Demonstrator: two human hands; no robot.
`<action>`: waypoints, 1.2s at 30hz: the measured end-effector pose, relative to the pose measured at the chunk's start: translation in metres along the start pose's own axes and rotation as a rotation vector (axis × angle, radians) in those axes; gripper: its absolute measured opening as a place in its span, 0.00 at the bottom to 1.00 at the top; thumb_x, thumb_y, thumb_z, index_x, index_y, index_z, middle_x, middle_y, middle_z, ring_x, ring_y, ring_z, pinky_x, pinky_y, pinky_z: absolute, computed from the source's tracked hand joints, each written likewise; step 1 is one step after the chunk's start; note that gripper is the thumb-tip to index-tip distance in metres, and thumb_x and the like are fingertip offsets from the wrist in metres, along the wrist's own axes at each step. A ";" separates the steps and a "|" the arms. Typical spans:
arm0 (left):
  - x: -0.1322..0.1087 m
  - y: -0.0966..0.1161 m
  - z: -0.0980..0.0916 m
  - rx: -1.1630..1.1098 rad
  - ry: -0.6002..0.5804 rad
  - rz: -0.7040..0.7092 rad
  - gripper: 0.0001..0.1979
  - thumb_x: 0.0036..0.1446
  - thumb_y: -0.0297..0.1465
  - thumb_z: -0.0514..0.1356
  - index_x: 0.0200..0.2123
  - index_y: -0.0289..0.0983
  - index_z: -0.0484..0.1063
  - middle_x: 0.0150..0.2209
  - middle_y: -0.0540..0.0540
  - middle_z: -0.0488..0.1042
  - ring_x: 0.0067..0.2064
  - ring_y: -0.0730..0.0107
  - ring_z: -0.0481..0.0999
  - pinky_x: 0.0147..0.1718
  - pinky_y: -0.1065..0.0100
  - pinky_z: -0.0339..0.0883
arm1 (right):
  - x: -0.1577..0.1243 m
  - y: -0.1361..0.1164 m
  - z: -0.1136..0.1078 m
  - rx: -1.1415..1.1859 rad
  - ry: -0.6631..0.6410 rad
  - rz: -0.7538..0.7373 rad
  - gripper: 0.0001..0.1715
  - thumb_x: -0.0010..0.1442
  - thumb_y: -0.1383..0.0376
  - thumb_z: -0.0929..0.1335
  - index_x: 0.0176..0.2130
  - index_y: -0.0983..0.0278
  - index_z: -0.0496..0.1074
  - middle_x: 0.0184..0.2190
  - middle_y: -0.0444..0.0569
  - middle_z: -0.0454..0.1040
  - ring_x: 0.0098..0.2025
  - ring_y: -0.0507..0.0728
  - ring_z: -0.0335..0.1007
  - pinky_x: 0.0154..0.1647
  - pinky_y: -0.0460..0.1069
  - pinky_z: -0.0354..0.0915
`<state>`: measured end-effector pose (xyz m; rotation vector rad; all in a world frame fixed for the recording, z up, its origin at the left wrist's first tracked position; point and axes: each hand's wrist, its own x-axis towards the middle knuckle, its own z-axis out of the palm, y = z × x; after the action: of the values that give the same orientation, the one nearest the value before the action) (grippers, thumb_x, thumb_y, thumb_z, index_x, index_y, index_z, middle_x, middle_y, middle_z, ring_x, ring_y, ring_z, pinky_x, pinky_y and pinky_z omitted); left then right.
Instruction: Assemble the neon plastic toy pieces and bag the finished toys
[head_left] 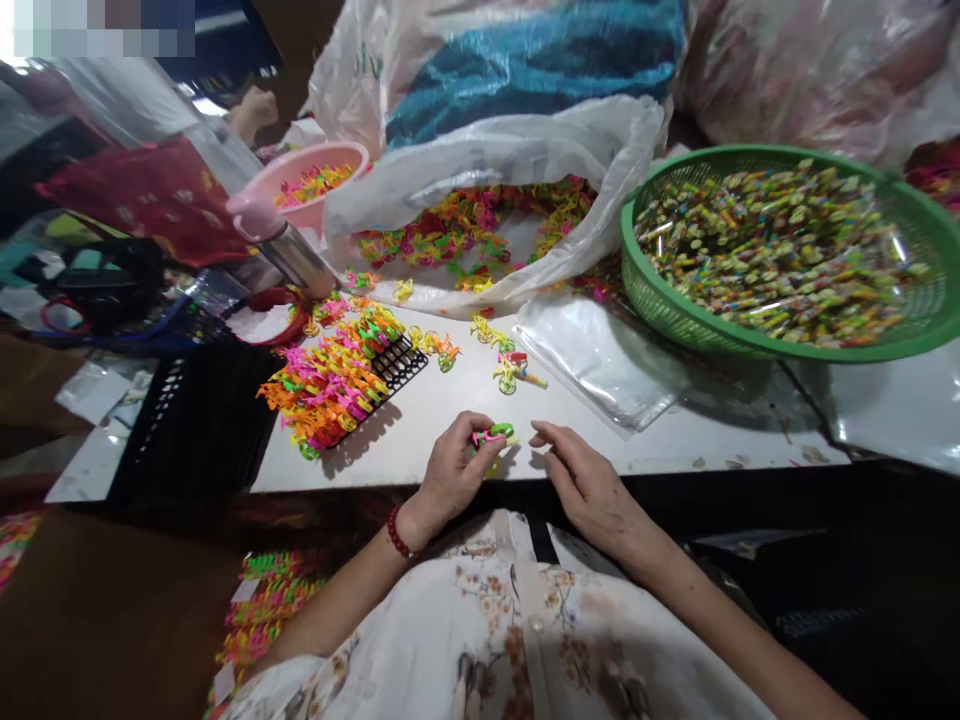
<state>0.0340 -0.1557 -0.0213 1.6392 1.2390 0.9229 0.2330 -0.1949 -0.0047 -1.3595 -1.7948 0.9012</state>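
My left hand (452, 462) is closed in a pinch on a small pink and green plastic toy bike (501, 431) just above the table's front edge. Fingers partly hide the toy. To its right, my right hand (589, 478) is open, thumb and fingers apart, holding nothing. Beyond the hands lie loose yellow-green toy bikes (507, 376), one beside a thin multicoloured stick. On the left, a black grid rack (401, 362) bears close rows of pink, orange, yellow and green toy bikes (330, 385).
A white plastic bag (480, 150) spills more bikes at the back. The green basket (701, 335) at right holds many small colourful sticks. Clear plastic bags (592, 350) lie before it. Left stand a pink bowl (311, 212), a flask (289, 255) and stacked black racks (199, 420).
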 end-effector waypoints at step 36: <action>0.060 0.009 -0.026 -1.163 0.040 -0.283 0.20 0.43 0.25 0.71 0.39 0.37 0.70 0.36 0.49 0.75 0.34 0.74 0.74 0.36 0.71 0.68 | 0.038 0.003 0.008 0.583 0.020 0.344 0.36 0.58 0.46 0.68 0.58 0.62 0.63 0.33 0.44 0.73 0.22 0.48 0.59 0.22 0.45 0.58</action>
<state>0.0274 -0.0934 -0.0001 0.5106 0.6616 1.1619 0.2198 -0.1583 -0.0071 -1.2861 -1.1538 1.4487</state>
